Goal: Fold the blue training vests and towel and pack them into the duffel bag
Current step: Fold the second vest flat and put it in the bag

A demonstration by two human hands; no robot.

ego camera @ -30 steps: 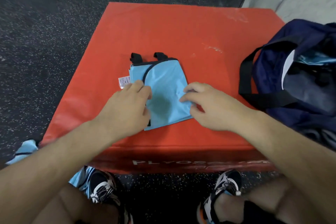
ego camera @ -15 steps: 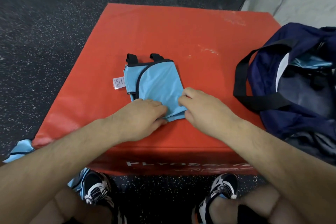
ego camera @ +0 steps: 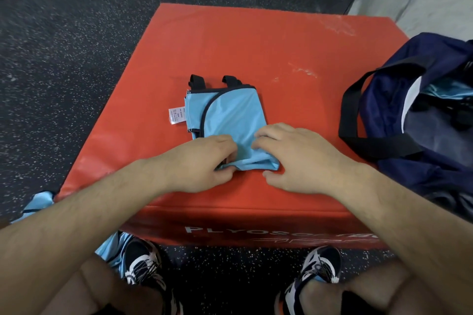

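Note:
A folded light-blue training vest [ego camera: 227, 112] with black trim and a white label lies on the red plyo box [ego camera: 256, 41]. My left hand [ego camera: 197, 163] pinches the vest's near left edge, lifting it slightly. My right hand [ego camera: 294, 156] grips the near right edge, fingers curled over the cloth. The navy duffel bag [ego camera: 414, 120] stands open at the box's right side, with light-blue fabric showing inside.
More light-blue cloth [ego camera: 38, 204] hangs off the box's near left corner, down past my left shoe [ego camera: 143, 263]. Speckled black rubber floor surrounds the box. A grey wall runs along the back and right.
Both hands slid from the vest's middle to its near edge and took hold of it. The near edge is now raised and bunched.

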